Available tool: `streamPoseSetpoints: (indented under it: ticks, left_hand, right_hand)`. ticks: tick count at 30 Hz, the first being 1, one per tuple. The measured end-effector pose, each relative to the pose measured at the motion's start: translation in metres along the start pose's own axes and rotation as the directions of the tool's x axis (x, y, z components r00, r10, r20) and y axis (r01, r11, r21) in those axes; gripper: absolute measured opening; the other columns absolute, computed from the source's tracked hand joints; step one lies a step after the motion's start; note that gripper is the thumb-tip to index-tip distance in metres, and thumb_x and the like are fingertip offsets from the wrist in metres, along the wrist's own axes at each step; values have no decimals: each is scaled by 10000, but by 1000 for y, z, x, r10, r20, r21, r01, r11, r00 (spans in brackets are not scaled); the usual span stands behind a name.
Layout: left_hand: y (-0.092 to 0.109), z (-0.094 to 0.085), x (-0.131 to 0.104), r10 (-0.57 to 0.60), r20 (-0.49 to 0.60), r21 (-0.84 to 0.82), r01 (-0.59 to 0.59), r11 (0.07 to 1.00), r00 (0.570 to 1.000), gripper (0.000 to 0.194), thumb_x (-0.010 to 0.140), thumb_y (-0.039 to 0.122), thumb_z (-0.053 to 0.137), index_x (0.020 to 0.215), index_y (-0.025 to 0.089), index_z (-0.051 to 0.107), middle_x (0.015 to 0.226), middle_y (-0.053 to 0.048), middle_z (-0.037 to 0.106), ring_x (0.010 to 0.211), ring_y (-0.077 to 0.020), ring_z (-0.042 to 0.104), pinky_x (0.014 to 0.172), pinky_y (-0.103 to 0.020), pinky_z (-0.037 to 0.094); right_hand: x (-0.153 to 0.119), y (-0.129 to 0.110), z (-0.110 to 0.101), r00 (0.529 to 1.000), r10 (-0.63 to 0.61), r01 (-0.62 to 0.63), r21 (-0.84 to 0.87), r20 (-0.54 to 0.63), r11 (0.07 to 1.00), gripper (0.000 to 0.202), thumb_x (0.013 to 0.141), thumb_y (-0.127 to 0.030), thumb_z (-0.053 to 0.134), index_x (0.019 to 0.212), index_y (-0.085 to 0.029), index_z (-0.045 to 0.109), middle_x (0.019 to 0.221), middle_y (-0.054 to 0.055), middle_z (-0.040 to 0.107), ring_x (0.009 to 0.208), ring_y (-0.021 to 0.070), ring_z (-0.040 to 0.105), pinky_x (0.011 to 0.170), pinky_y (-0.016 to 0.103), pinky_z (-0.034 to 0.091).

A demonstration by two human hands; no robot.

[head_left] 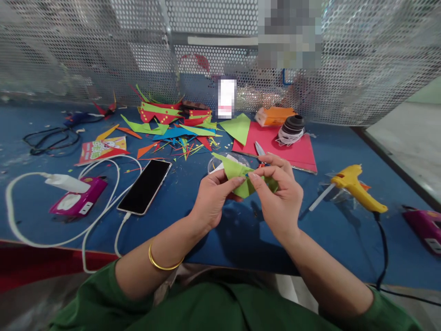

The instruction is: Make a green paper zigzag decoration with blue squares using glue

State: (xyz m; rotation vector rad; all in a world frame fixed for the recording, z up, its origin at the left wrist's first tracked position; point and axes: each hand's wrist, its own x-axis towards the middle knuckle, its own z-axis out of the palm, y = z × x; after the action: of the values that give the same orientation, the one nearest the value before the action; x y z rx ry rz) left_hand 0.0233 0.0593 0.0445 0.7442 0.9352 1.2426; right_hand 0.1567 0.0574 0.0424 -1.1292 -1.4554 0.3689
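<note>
Both hands hold a folded piece of light green paper (pixel 231 168) above the blue table. My left hand (pixel 211 198) pinches its left part between thumb and fingers. With thumb and index finger, my right hand (pixel 280 195) grips the right part of the same paper. A small dark bit shows at the right fingertips, too small to name. Behind the hands sits a round clear dish (pixel 211 164) with something white in it. Scissors (pixel 260 149) lie just beyond my right hand, their handles partly hidden by its fingers.
A yellow glue gun (pixel 358 187) with its cord lies at right. Red paper (pixel 255 136) bears a black roll (pixel 293 125) with white cord. Coloured paper scraps (pixel 182 145) spread at the back before a perforated metal screen (pixel 213 27). A phone (pixel 145 187) and white cable lie left.
</note>
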Motion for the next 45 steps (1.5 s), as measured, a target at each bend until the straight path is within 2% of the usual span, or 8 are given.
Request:
streamPoseSetpoints:
  ticks: [15,20,28,45]
  left_hand:
    - [0,-1,0,-10,23,-79,12,997,1000,246,641,235,861,857,131,804,770,-43,749,596,-116,622,450,-201,531]
    - [0,-1,0,-16,30,-84,19,996,999,244,640,227,852,857,129,802,772,-42,745,602,-119,625,448,-204,532]
    - [1,0,0,-35,21,-90,37,995,999,251,619,231,861,838,127,800,717,-20,717,588,-113,616,438,-200,525]
    - [-3,-1,2,-29,-14,-49,28,998,999,328,601,307,896,852,126,788,756,-31,727,571,-103,584,433,-204,485]
  right_hand:
    - [-4,9,11,996,18,-11,75,-85,997,57,846,-218,725,802,-209,690,1067,53,686,1092,214,637,999,431,475]
    - [-4,10,13,996,11,-3,89,-89,996,57,850,-214,720,805,-210,686,1054,52,686,1084,211,638,996,425,475]
    - [-4,10,14,995,69,-59,127,-77,990,63,854,-240,719,805,-217,688,1045,47,684,1065,205,646,962,412,491]
    - [-6,8,12,995,49,-49,7,-86,999,71,845,-254,709,795,-206,693,998,59,697,1022,214,656,938,407,497]
